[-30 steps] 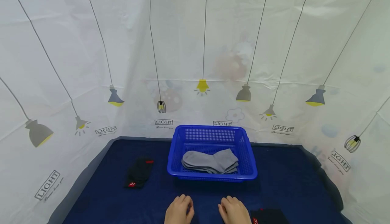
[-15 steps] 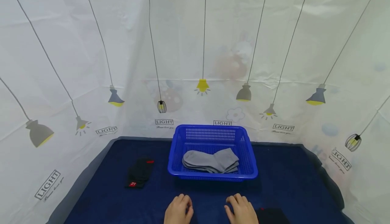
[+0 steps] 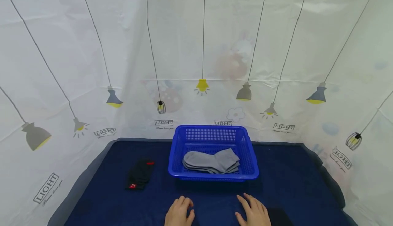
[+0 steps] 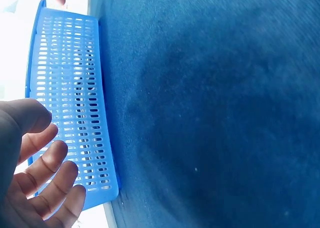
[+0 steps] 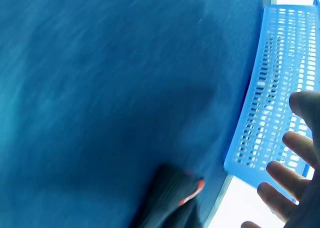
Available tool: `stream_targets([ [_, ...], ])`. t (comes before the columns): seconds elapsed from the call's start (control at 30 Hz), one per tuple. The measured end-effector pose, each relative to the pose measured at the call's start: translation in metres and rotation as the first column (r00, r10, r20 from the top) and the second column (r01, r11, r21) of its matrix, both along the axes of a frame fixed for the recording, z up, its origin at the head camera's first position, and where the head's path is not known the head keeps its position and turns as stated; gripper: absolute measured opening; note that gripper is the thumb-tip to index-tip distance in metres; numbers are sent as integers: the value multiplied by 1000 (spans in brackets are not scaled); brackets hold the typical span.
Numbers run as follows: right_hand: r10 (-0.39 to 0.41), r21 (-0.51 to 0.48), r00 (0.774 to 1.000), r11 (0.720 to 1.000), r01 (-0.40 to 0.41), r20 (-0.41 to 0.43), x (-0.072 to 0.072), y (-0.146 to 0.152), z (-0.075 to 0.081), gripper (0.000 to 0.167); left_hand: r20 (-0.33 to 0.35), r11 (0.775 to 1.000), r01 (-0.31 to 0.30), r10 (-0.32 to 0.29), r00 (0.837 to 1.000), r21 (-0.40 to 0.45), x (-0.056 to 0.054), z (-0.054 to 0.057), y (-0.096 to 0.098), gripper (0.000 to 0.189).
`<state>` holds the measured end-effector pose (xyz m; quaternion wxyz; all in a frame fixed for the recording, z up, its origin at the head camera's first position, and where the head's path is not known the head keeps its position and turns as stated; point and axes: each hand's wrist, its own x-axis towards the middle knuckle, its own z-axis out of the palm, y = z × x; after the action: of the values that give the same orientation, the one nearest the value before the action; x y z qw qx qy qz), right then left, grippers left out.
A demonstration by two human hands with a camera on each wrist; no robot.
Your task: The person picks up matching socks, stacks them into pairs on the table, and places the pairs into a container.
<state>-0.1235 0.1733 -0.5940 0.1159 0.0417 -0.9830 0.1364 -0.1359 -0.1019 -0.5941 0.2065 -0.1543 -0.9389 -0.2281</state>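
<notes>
My left hand [image 3: 179, 212] is held at the front middle of the cloth, its fingers loosely curled with nothing in them. To the right, my right hand [image 3: 254, 213] spreads its fingers and holds nothing. Beside and partly behind the right hand lies a black sock [image 3: 280, 217], largely covered by that hand in the head view. In the right wrist view the dark sock [image 5: 172, 203] shows a red mark at one end. Grey socks [image 3: 212, 161] lie stacked in a blue plastic basket [image 3: 215, 178] beyond both hands.
A folded black pair of socks [image 3: 140, 174] with red marks lies left of the basket. Dark blue cloth [image 3: 104, 198] covers the table. A white curtain [image 3: 196, 48] printed with lamps hangs around the back and sides.
My right hand has moved right toward the black sock and its fingers have spread. The left hand stays nearly in place, its fingers slightly looser. The socks and basket have not moved.
</notes>
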Motion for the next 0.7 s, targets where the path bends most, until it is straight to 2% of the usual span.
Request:
stream_targets([
  [0.2,-55,39,992,998,51,110,4,19,-2,64,159,999,41,-42,986,6,1,6,1,17],
  [0.37,-90,50,983,995,83,162,10,37,-12,72,201,998,60,-58,978,-3,2,7,0,17],
  [0.5,-107,15,962,994,106,251,13,49,-19,80,218,997,68,-63,974,-18,3,7,1,18],
  [0.7,-111,-46,918,989,139,382,10,68,-30,92,326,996,77,-62,943,-32,2,9,1,22],
])
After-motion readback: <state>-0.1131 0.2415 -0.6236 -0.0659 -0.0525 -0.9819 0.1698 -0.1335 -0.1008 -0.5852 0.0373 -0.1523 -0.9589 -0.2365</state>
